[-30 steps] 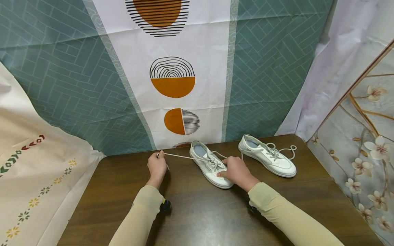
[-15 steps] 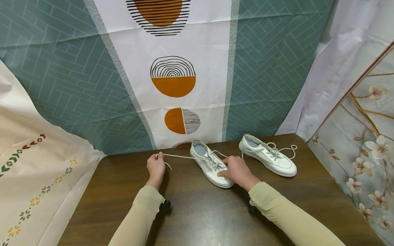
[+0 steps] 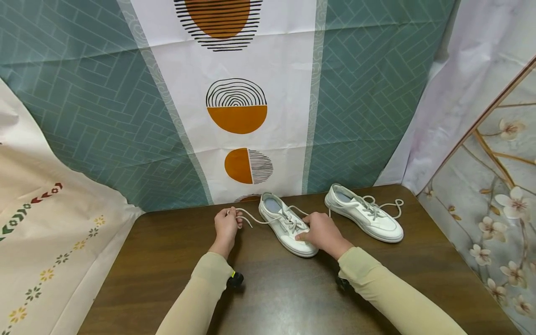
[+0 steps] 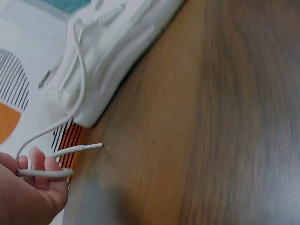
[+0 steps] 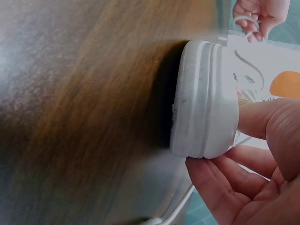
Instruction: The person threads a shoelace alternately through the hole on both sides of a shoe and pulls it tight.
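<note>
A white lace-up sneaker (image 3: 293, 241) lies on the table with its toe toward me, slightly right of centre. My right hand (image 3: 324, 232) grips it by the toe; in the right wrist view the thumb is on top and the fingers are along the side of the sole. My left hand (image 3: 226, 227) is to the left of the shoe and holds one of its white shoelaces (image 3: 254, 218). That lace hangs slack between hand and shoe. In the left wrist view it loops round the fingers, and the tipped end (image 4: 93, 146) sticks out past them.
A second white sneaker (image 3: 368, 218) stands to the right, its lace trailing toward the table's right side. The brown wooden table (image 3: 268, 298) ends at a patterned cloth (image 3: 351, 93) hanging behind. Cloth drapes on the left, and a flowered panel (image 3: 498, 223) stands on the right.
My left hand has moved right, toward the shoe, and the lace has gone from taut to slack. The right hand and both shoes stay where they were.
</note>
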`<state>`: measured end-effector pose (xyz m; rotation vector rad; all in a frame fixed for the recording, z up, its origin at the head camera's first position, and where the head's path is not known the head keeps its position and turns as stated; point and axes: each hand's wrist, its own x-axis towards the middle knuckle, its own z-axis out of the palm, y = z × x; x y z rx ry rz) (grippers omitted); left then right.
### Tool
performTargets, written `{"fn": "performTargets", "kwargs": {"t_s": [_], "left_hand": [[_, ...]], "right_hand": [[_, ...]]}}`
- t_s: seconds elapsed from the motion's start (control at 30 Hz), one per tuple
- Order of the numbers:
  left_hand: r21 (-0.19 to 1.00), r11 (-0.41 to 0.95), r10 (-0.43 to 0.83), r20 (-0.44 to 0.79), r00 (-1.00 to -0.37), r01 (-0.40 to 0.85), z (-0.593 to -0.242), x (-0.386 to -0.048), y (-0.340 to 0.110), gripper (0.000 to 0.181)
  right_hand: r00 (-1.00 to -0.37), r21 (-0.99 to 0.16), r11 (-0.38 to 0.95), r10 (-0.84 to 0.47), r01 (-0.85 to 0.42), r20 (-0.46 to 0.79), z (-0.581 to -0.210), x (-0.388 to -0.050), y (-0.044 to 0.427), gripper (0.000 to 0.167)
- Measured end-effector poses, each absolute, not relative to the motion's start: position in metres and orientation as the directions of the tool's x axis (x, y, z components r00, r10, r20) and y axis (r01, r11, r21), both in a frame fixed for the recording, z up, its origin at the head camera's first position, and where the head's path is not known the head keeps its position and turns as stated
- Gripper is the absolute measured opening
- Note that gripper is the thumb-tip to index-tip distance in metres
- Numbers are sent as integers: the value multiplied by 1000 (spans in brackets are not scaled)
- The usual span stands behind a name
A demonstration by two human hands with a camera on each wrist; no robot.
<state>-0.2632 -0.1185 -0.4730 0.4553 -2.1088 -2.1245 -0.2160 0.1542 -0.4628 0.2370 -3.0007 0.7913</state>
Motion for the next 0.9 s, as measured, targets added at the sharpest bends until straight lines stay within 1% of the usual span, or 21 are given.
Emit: {"fn": "performTargets", "kwargs": {"t_s": [0.03,0.1,0.17,0.27,0.33,0.37,0.43,0.53,0.6,0.7,0.8,0.9], "left_hand": [[991,-43,-274,-137,-952,-130,-473,-264,-115,27],[990,-28,-254,-142,-957,-139,-473,-264,-111,26],[985,50,-249,-147,-957,-164,-474,-264,-108,25],[950,250,-268,-116,-956,-185,-477,-262,-105,25],[898,401,-277,-68,-958,-180,-478,-261,-105,26],[862,478,-274,-38,-961,-170,-479,-261,-105,27],[776,604,-269,-18,-963,-183,-479,-259,-106,33],[652,724,-257,-45,-965,-223,-480,-257,-107,42],[602,755,-277,-66,-959,-259,-479,-256,-108,48],[576,767,-313,-45,-949,-281,-478,-257,-111,53],[589,764,-323,-4,-947,-263,-472,-257,-113,54],[600,771,-300,50,-953,-211,-463,-258,-116,53]], "right_hand": [[-988,-488,859,-139,-154,67,-463,-217,154,53],[-989,-488,860,-135,-150,65,-463,-218,154,54],[-989,-487,861,-135,-147,59,-463,-219,153,54],[-990,-489,861,-135,-142,50,-463,-219,153,53],[-989,-492,858,-140,-146,50,-463,-220,153,53],[-989,-493,858,-143,-148,49,-463,-220,153,53],[-987,-496,854,-150,-156,52,-463,-220,153,55],[-986,-510,846,-159,-157,40,-462,-220,155,58],[-987,-527,837,-160,-149,26,-461,-221,158,59],[-989,-568,815,-146,-117,-5,-456,-222,165,56],[-991,-596,797,-129,-95,-14,-447,-223,175,49],[-994,-613,785,-107,-87,4,-434,-225,187,40]]}}
